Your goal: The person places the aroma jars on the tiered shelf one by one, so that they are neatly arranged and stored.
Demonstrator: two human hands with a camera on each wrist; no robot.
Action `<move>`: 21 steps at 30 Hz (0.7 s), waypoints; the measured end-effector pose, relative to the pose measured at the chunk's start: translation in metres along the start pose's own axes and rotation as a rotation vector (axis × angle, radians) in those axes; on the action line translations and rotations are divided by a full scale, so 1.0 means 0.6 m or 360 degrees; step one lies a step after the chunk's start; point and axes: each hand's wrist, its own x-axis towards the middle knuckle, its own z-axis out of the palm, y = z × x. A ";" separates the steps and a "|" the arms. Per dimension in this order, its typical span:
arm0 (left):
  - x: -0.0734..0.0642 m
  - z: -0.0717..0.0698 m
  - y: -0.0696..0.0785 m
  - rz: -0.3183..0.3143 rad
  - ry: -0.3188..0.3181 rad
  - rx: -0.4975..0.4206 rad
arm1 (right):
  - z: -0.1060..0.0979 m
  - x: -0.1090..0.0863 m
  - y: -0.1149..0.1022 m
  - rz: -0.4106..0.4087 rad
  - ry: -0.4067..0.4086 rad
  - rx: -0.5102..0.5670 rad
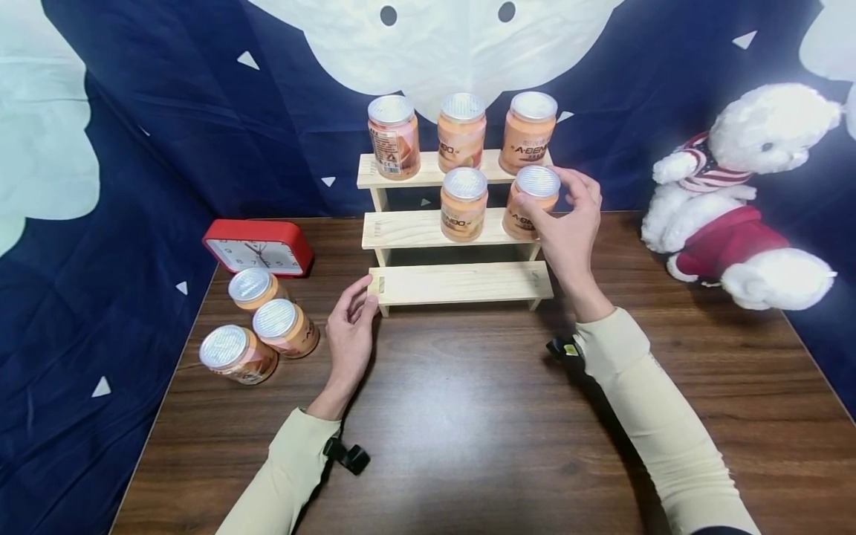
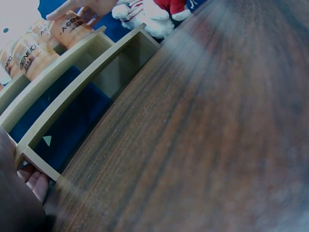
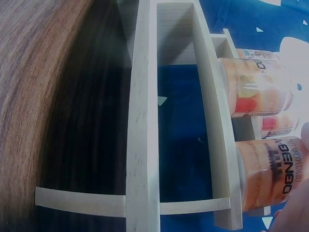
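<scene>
A three-step wooden display rack (image 1: 461, 284) stands on the table. My right hand (image 1: 570, 223) holds an orange jar (image 1: 524, 215) with a silver lid at the right of the middle step, thumb on its front and fingers round its far side. In the right wrist view this jar (image 3: 270, 174) sits upright on the step. Left of it stands a similar jar (image 1: 464, 212), and three more jars (image 1: 461, 141) line the top step. My left hand (image 1: 351, 327) grips the left end of the bottom step; in the left wrist view its fingers (image 2: 36, 181) show behind the side support.
Three more jars (image 1: 286, 331) stand on the table at the left, near a red clock (image 1: 259, 247). A white plush toy (image 1: 729, 208) in red clothing sits at the right. A dark blue patterned cloth (image 1: 200, 111) hangs behind the rack.
</scene>
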 end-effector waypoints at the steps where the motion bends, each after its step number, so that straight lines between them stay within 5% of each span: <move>1: 0.000 0.000 0.000 0.0000 0.0000 -0.0003 | 0.000 0.000 0.000 0.0000 -0.0001 -0.0002; 21: 0.000 0.002 0.000 -0.0002 -0.0010 -0.0010 | -0.006 0.001 0.003 -0.0046 -0.0041 -0.0029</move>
